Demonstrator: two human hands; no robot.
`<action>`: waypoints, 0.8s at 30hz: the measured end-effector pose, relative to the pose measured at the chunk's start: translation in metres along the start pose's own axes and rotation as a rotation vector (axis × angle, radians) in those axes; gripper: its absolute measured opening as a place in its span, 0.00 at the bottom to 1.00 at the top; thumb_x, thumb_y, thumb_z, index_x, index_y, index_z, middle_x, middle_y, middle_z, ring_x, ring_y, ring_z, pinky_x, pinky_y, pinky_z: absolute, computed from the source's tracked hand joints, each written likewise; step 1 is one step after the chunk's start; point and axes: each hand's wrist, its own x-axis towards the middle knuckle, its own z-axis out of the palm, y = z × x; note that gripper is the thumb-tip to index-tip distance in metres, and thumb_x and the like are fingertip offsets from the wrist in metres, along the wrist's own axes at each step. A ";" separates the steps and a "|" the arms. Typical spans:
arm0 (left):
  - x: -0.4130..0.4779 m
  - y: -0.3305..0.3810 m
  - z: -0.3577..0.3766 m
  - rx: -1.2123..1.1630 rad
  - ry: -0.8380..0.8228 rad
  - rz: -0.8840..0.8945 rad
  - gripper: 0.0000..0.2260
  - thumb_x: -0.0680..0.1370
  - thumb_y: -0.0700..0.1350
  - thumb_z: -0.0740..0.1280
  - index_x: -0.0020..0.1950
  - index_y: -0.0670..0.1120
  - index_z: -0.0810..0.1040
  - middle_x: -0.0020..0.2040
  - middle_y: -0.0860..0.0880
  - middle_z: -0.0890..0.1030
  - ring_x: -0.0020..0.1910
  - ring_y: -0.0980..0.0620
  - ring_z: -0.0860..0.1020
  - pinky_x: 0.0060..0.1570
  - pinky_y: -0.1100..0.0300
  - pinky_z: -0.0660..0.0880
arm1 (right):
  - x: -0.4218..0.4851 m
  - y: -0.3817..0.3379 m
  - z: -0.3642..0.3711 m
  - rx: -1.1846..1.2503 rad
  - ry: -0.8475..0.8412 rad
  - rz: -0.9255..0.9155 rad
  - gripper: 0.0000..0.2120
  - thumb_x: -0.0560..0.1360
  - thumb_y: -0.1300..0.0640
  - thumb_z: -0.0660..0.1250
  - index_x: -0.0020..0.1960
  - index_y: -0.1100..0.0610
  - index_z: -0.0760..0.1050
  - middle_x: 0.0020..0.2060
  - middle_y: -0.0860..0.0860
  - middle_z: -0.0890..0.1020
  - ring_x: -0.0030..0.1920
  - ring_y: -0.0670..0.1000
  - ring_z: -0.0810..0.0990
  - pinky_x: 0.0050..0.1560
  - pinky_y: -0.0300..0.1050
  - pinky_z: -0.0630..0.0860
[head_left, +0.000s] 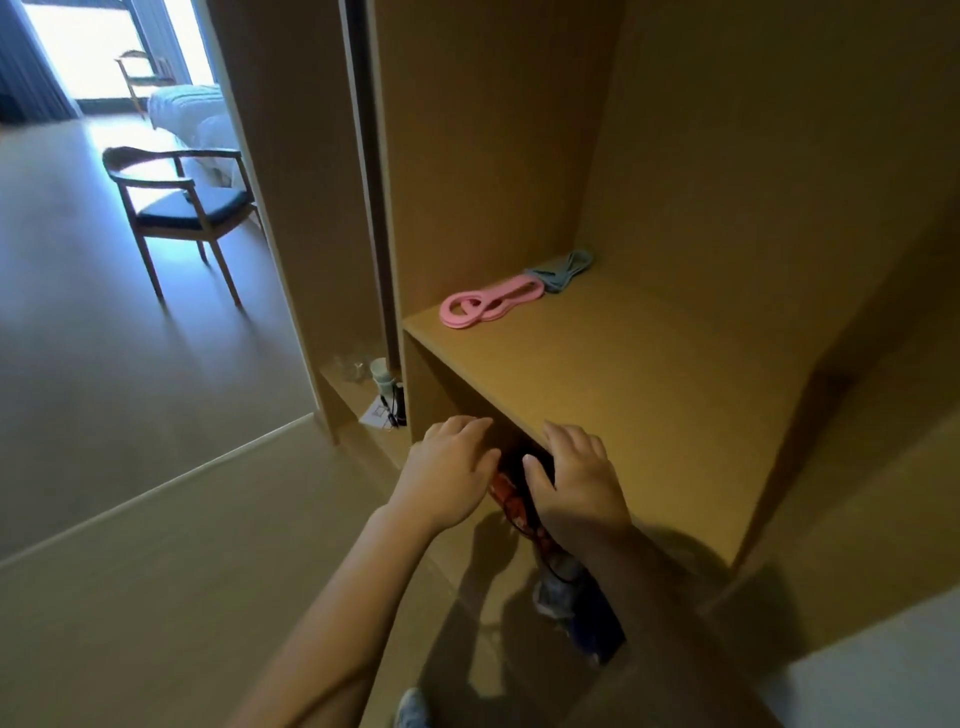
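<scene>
A: Hovering where?

B: Hovering at the mouth of the lower compartment (441, 384) of the wardrobe (493, 156), left hand (447, 475) and right hand (579, 486) near each other, just under the front edge of the shelf (623, 395).

A: Gripping anything?

B: Showing the left hand's fingers loose and apart, clamping on nothing. Laying the right hand's thumb against a dark thing (511, 465), fingers spreading above it at the shelf edge. Not managing to tell whether gripping or merely touching.

A: Seeing what inside that compartment?

B: Making out only that dark thing at the opening, between the two hands, with a red-orange thing (506, 494) just below it, partly hiding behind the right wrist. Too dark for seeing deeper.

A: And bearing what on the shelf above?

B: Bearing pink hangers (488, 306) lying flat near the left wall, and grey-blue hangers (563, 270) touching them farther back.

A: Anything in the side niche?

B: Housing a white cup (382, 376), clear glasses (350, 366) beside it and a paper (376, 413) in front, all in the low niche (340, 387) left of the wardrobe.
</scene>
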 end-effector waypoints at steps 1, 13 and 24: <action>0.017 -0.007 -0.004 -0.004 -0.017 0.016 0.22 0.79 0.52 0.57 0.73 0.50 0.61 0.72 0.49 0.66 0.71 0.49 0.64 0.68 0.52 0.64 | 0.016 -0.004 0.004 -0.009 0.004 0.025 0.23 0.78 0.48 0.54 0.71 0.55 0.62 0.66 0.51 0.69 0.65 0.50 0.65 0.66 0.45 0.63; 0.193 -0.073 -0.040 0.036 -0.079 0.166 0.19 0.78 0.48 0.62 0.69 0.49 0.66 0.67 0.48 0.71 0.64 0.50 0.71 0.62 0.52 0.72 | 0.171 -0.037 0.037 0.019 0.006 0.155 0.28 0.76 0.42 0.57 0.72 0.53 0.59 0.69 0.51 0.66 0.68 0.50 0.64 0.67 0.46 0.63; 0.326 -0.060 -0.020 0.159 -0.068 0.182 0.15 0.78 0.51 0.57 0.62 0.46 0.68 0.55 0.42 0.76 0.51 0.43 0.76 0.48 0.50 0.73 | 0.240 -0.007 0.030 -0.043 0.075 0.207 0.20 0.78 0.50 0.57 0.69 0.52 0.63 0.68 0.51 0.67 0.67 0.51 0.65 0.67 0.48 0.65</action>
